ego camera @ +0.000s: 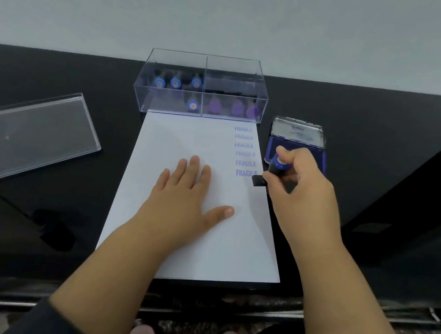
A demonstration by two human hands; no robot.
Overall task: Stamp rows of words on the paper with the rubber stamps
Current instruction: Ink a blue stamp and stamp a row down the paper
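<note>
The paper (177, 217) lies at the centre of the frame on the dark surface (55, 79). The left hand (181, 189) rests flat on it, fingers straight and spread, pinning the sheet. The right hand (297, 184) grips a blue-capped rubber stamp (276, 166), fingers curled round its handle; the stamp's black base sits at the right edge of the sheet, just below the lowest word. Six FRAGILE prints (246, 150) run down the upper right of the paper in one column. The open ink pad (297, 144) stands just right of the sheet, behind the right hand. The clear box (201, 84) with the remaining stamps sits at the top edge of the paper; its lid (18, 131) lies at the left of the frame.

Hazards, judged from this position:
- The base overhangs the paper edge; the next print may be clipped.
- Several prints look pale; scant ink or uneven pressure would yield another faint word.
- The column drifts rightward; continued drift runs off the sheet.
- Lifting the left hand lets the sheet slide and smear.
</note>
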